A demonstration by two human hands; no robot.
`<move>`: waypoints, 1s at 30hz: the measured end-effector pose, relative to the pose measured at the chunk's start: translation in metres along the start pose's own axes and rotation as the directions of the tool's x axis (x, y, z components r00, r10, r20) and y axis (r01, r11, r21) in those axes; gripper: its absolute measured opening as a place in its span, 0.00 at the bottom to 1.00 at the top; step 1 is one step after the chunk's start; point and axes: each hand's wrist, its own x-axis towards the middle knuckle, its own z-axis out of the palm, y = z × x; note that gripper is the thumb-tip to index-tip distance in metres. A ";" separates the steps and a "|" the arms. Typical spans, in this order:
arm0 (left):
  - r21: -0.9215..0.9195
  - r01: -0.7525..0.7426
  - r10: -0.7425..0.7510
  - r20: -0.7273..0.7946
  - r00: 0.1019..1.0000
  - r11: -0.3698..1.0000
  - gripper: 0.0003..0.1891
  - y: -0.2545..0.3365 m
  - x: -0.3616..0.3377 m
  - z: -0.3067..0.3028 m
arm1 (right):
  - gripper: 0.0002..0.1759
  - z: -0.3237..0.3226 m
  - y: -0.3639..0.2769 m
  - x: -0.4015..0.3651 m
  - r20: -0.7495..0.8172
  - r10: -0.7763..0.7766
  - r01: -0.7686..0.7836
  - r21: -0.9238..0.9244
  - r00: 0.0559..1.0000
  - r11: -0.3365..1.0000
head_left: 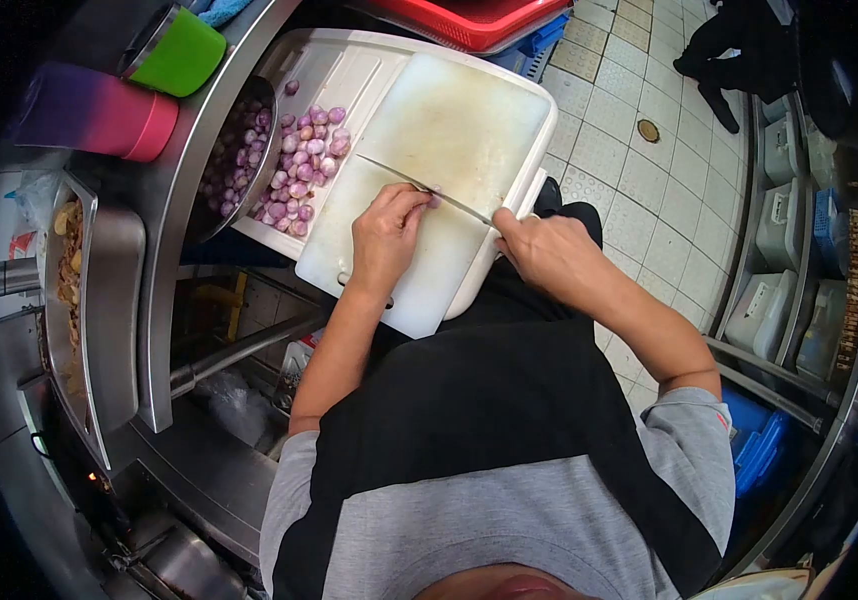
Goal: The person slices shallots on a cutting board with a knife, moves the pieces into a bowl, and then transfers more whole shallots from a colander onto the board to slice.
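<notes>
My right hand (547,255) is closed around the handle of a kitchen knife (464,207), whose long thin blade lies across the white cutting board (459,110). My left hand (389,238) pinches a small purple shallot (436,197) against the board, right beside the blade. Whether the edge has entered the shallot is too small to tell. Left of the board, a pile of peeled shallots (301,165) rests on the white plastic lid or tray (349,45) under it. More shallots fill a round metal bowl (272,110) at that tray's left edge.
A steel counter edge (164,290) runs along the left, bearing a green cup (181,52), a purple-pink tumbler (109,112) and a steel pan (114,310). A red basket (479,25) is beyond the board. Shelves with plastic bins (764,310) and another person (749,50) are to the right.
</notes>
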 end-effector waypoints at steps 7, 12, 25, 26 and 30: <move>-0.022 -0.006 0.006 0.003 1.000 1.000 0.07 -0.004 -0.002 0.002 | 0.09 0.019 0.002 0.009 0.020 0.032 -0.032 0.020 0.999 0.999; -0.023 -0.002 0.002 -0.017 1.000 1.000 0.07 -0.003 -0.001 0.001 | 0.08 0.002 0.000 0.005 0.026 0.001 -0.001 -0.016 1.000 1.000; -0.033 0.010 -0.011 -0.027 1.000 0.999 0.07 -0.005 -0.003 0.002 | 0.12 0.000 -0.006 0.001 0.072 0.050 -0.050 -0.006 0.996 0.999; -0.022 0.003 -0.004 -0.022 1.000 1.000 0.07 -0.004 -0.003 0.002 | 0.12 -0.003 -0.008 -0.003 0.087 0.079 -0.080 -0.001 0.993 0.997; -0.017 -0.005 0.004 -0.024 1.000 1.000 0.06 -0.004 -0.002 0.002 | 0.12 0.022 -0.001 0.011 0.057 0.075 -0.077 0.030 0.996 0.997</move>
